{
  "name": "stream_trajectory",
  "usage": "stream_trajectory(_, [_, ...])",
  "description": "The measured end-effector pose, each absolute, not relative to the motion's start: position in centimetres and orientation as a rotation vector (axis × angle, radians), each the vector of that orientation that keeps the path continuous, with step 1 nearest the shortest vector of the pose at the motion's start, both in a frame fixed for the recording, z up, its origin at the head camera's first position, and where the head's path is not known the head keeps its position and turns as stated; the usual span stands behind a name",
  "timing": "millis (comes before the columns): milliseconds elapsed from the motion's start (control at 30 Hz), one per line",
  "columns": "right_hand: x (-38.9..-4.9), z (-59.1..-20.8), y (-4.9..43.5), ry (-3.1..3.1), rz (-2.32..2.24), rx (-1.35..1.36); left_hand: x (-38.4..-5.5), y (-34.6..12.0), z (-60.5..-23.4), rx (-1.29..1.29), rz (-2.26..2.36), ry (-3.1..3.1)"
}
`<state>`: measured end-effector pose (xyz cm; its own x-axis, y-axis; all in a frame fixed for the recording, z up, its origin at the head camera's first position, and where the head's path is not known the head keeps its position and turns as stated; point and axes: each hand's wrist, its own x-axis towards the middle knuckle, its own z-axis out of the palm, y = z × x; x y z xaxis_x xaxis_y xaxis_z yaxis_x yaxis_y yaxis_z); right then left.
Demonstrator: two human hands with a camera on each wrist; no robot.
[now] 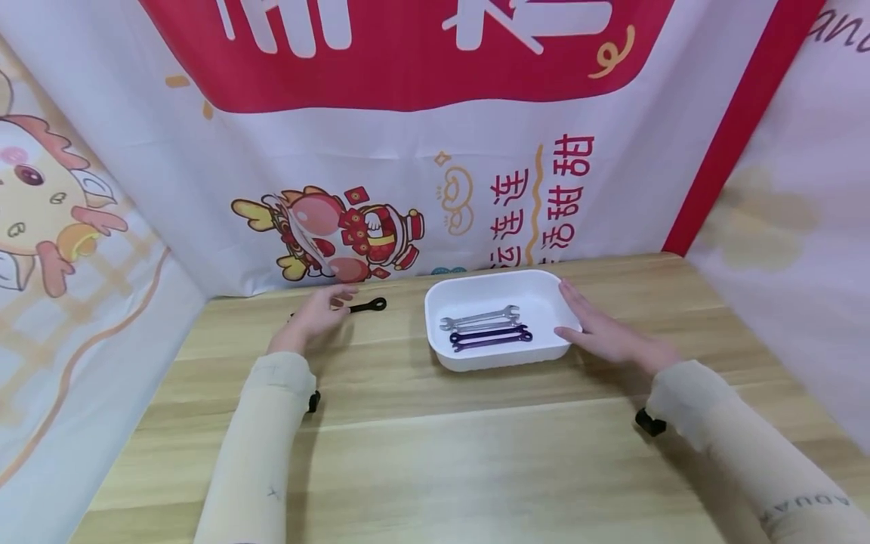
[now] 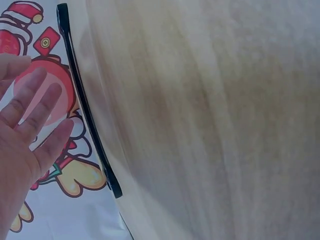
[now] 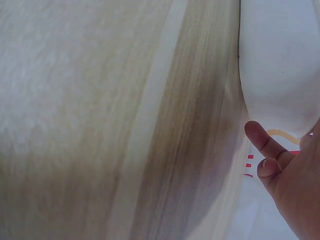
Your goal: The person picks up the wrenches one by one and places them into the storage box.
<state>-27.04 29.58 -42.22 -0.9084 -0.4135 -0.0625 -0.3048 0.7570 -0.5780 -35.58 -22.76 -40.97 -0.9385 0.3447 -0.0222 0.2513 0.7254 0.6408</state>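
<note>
A black wrench (image 1: 367, 306) lies on the table at the left, its ring end pointing right. My left hand (image 1: 316, 313) hovers over its other end, overlapping it in the head view. Seen from the left wrist, the fingers are spread and stand apart from the wrench (image 2: 84, 95). At the right end of a white plastic bin (image 1: 503, 361), my right hand (image 1: 601, 331) rests against the rim with its fingers extended and thumb apart. Inside the bin lie silver wrenches (image 1: 479, 318) and dark purple wrenches (image 1: 492, 341), side by side.
The wooden table (image 1: 469, 461) meets a printed white curtain (image 1: 381, 151) just behind the bin and the black wrench. More printed cloth hangs along the left side (image 1: 81, 302) and the right side (image 1: 802, 287).
</note>
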Motion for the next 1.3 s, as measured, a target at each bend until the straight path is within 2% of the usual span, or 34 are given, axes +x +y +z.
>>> stream_trajectory(533, [-27.1, -42.1, 29.5, 2.752, -0.890, -0.543, -36.9, -24.1, -42.4, 0.397, 0.944, 2.825])
stream_trajectory(1300, [-27.1, -42.0, 29.5, 2.733, -0.867, -0.507, -36.6, -24.3, -42.3, 0.376, 0.809, 2.791])
